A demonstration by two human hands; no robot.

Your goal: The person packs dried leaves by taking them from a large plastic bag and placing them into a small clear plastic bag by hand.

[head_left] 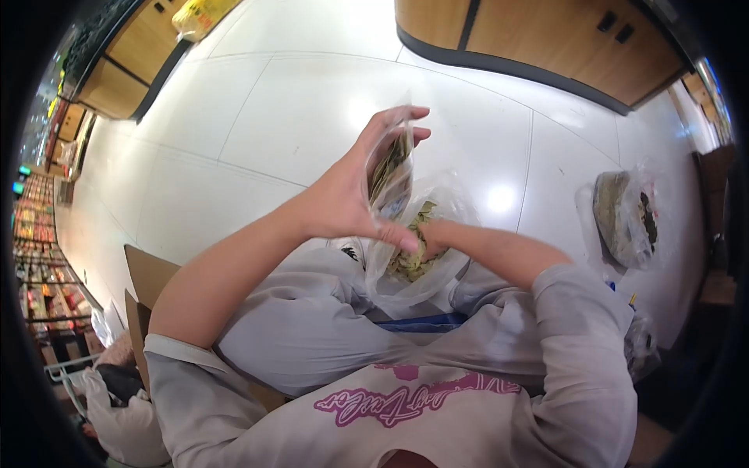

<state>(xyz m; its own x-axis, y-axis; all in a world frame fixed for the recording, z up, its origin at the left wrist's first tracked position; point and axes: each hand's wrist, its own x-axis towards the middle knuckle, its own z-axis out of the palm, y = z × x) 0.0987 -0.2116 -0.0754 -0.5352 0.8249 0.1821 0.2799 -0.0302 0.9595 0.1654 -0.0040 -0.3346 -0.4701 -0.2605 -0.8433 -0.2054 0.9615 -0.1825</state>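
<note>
My left hand (355,187) is raised over the floor, its fingers and thumb curved round a small clear bag (392,175) with dried leaves inside. Below it, a larger clear plastic bag (398,290) stands open between my legs, holding greenish-yellow dried leaves (413,264). Into this larger bag reaches my right hand (434,239), its fingers hidden among the leaves and plastic. The left thumb is close to the larger bag's opening.
On the floor at the right lies another clear bag (624,218) with dark contents. Wooden cabinets (538,39) stand ahead. A cardboard box (148,277) is beside my left arm, and stocked shelves (39,265) are far left.
</note>
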